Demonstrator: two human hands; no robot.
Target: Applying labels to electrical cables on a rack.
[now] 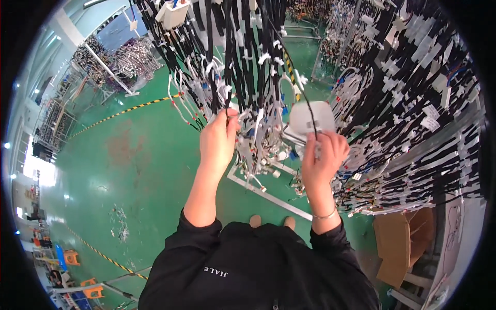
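Note:
Black-sleeved wire harnesses [248,62] hang in a dense bundle before me, with white tape tabs along them and pale wires and connectors at their lower ends. At the bundle's left side, my left hand [218,140] is closed in a pinch on a thin black cable [227,98]. My right hand [325,154], to the right of the bundle, has its fingers closed on another black cable [308,103], drawn out at a slant from above. Right behind that cable is a pale, translucent flat piece [316,116] with a small marking. Whether my right fingers also touch it, I cannot tell.
More harnesses [408,103] crowd the right side, above an open cardboard box [405,240]. A metal rack base [274,197] lies on the green floor below my hands. Yellow-black tape [124,110] marks the floor. Orange stools [93,289] stand at lower left.

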